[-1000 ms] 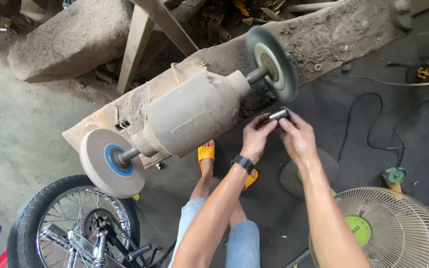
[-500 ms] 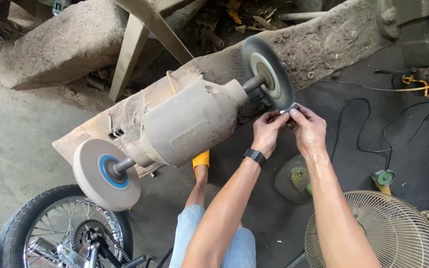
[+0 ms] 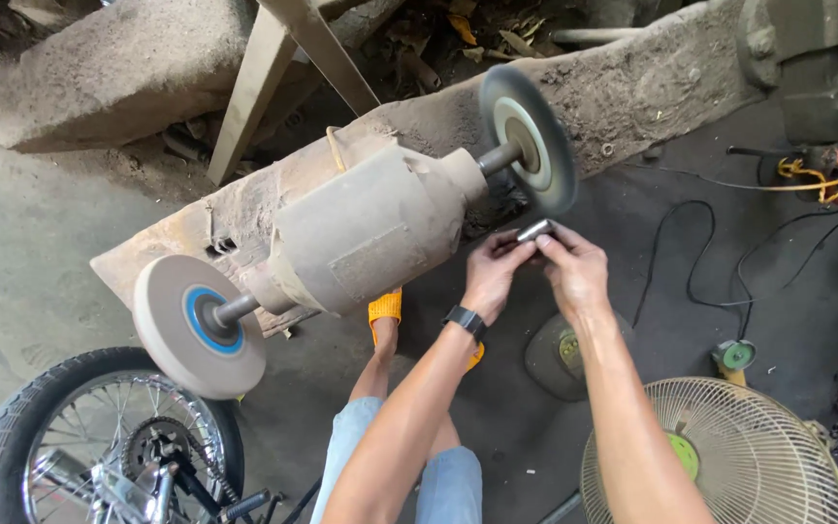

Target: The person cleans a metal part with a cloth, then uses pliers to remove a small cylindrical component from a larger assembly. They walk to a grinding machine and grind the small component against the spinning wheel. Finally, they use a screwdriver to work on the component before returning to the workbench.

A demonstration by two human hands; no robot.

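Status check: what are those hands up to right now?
Left hand and right hand both pinching small metal cylinder. Just under dark buffing wheel. Nothing between them.

A round green label [image 3: 684, 454] sits at the hub of the fan grille [image 3: 729, 437] near the floor's lower right corner. No packages, signs or screens show.

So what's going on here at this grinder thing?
A person holds a small shiny metal piece in both hands, the left hand and right hand pinching it together just under the dark wheel of a dusty bench grinder. The piece sits close to the wheel's lower edge; whether it touches is unclear. The grinder's other wheel, pale with a blue centre, is unused.
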